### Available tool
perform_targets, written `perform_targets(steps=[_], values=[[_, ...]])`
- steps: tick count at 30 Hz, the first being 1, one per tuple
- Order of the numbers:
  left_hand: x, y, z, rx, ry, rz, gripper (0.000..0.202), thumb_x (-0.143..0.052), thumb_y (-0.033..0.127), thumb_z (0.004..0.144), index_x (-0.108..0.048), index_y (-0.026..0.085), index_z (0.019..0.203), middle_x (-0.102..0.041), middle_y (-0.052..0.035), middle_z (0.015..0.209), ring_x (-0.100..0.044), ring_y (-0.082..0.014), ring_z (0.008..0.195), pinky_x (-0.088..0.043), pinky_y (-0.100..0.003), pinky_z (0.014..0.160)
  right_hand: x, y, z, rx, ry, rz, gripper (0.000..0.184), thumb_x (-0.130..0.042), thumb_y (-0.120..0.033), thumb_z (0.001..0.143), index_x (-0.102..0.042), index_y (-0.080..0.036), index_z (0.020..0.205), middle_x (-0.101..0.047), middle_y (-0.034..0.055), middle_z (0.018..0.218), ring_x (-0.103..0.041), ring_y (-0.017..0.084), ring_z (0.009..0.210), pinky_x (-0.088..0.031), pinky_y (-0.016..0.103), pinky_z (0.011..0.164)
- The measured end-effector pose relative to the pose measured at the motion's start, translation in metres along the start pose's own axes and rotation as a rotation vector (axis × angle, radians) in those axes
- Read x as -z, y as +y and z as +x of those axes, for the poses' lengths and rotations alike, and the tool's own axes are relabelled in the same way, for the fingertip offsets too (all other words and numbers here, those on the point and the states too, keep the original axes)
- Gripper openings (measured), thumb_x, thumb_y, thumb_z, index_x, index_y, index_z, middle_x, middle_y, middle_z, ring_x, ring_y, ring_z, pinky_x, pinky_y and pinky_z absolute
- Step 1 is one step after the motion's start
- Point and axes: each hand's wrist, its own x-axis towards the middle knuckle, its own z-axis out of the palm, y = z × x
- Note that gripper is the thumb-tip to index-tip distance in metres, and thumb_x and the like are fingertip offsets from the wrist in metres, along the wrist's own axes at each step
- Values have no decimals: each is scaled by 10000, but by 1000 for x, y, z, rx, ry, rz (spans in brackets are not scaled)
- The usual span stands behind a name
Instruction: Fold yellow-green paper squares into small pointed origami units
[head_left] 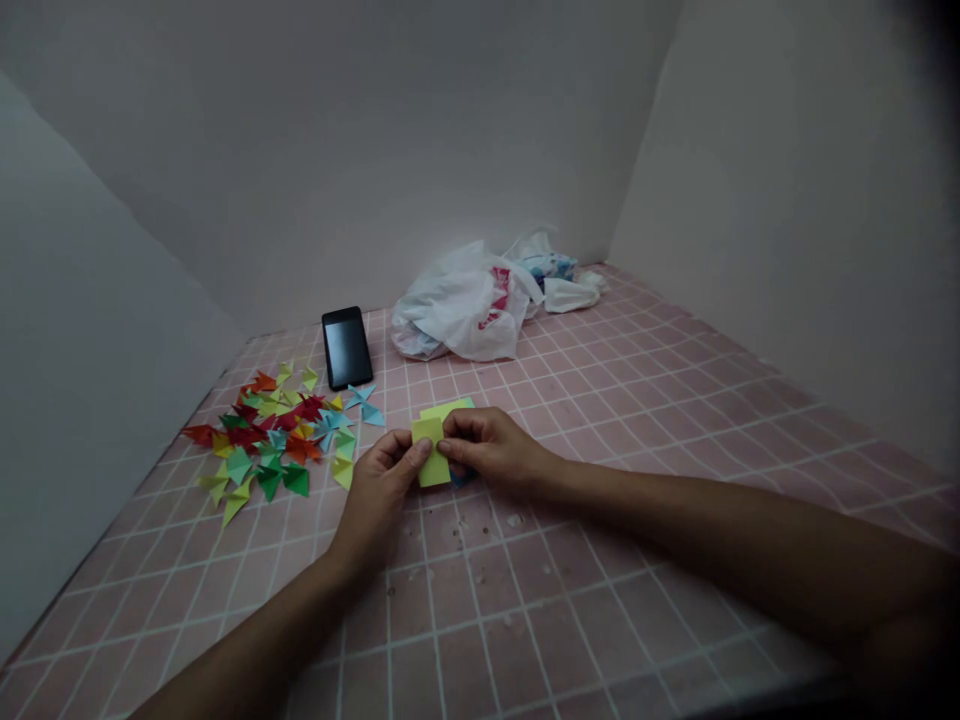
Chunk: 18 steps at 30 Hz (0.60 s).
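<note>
A small folded yellow paper (430,462) is pinched between my two hands. My left hand (388,470) closes on its left edge, thumb on top. On its right edge, the thumb and fingers of my right hand (491,450) are pressed together. Behind and partly under it lies more yellow paper (442,408), with a bluish edge showing near my right hand; how many sheets there are is hidden. To the left, a cluster of folded paper pieces (271,476) in red, orange, yellow, green and light blue is spread out.
A black phone (347,348) lies behind the folded pieces. A crumpled white plastic bag (465,305) with red print sits at the back, beside another white and blue bundle (559,275). The pink tiled surface (637,380) meets pale walls at the back and sides.
</note>
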Motion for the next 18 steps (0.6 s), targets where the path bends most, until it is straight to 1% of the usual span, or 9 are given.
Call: perform_targets(steps=[2,5,7,14,18], values=[[0,0,0,-8,8,5,265,-813,369,725,-672,167,825,-660,18,729,-594,-114,639,-509,-236,639,0,1,0,10,-2,-5,185,-601,-235,836,-531,-175,676,-534,-29,603,-480,98,550,-373,243,535],[3,-1,0,-34,37,36,279,-830,367,701,-640,165,730,-633,29,681,-562,-102,614,-475,-212,606,1,3,0,18,-2,-19,180,-607,-253,827,-533,-174,684,-520,-35,607,-456,91,546,-350,239,525],[6,-3,1,-44,49,57,294,-831,372,697,-621,165,699,-626,31,675,-550,-100,612,-463,-208,600,1,4,0,24,-5,-30,178,-607,-262,824,-534,-173,688,-514,-36,613,-450,91,556,-346,238,532],[8,-5,4,-57,63,74,287,-825,382,697,-635,166,713,-632,21,692,-570,-114,624,-476,-231,615,0,3,0,22,0,-57,178,-598,-277,820,-534,-173,692,-511,-31,636,-448,98,580,-346,242,549],[7,-1,2,-33,29,91,264,-821,362,710,-675,170,816,-661,11,756,-609,-124,674,-493,-238,653,2,-1,-1,49,-43,-114,171,-588,-254,825,-525,-175,687,-488,-34,637,-435,101,604,-333,244,566]])
